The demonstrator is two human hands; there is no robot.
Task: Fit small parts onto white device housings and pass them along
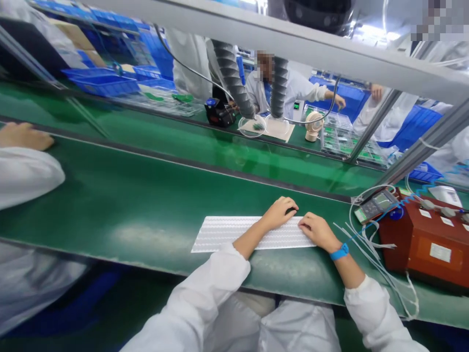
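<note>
A white sheet [227, 233] marked with rows of wavy lines lies flat on the green work surface in front of me. Over its upper right part is my left hand [280, 213], fingers bent and the thumb apart from them, with nothing visible in it. My right hand [318, 231], wearing a blue wrist strap [339, 252], is at the sheet's right end. Its thumb and fingertips are pinched together against the sheet, and whatever may be between them is too small to make out.
To the right stand a reddish-brown box [432, 244], a handheld meter [377, 206] and loose white strips [381, 269]. Another person's arm [29, 166] rests at left. Beyond the dark ledge [220, 168] are a small fan [314, 126], hoses [230, 73] and a co-worker [289, 88].
</note>
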